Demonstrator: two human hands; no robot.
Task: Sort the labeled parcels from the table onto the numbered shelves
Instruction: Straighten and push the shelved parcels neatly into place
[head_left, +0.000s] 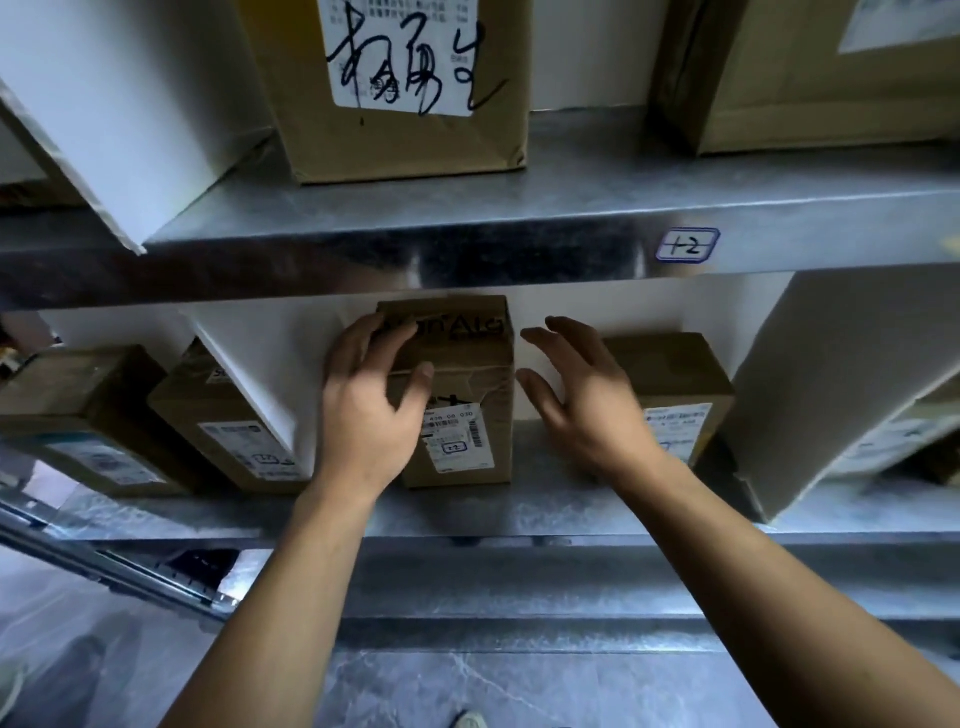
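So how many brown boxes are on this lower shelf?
4: the far-left box, its neighbour, the centre box under the left hand, and the right box behind the right hand. Others may hide behind pale boxes.

Grey marbled floor (519, 691) w/ shoe tip (470, 719) at btm; white wall (592, 52) behind.

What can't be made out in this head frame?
Head view only:
- parcel left face: hidden by left hand.
- label print on it: too small, blurred.
- right box label: partly behind right hand.
- top-right box: cut off by frame edges.
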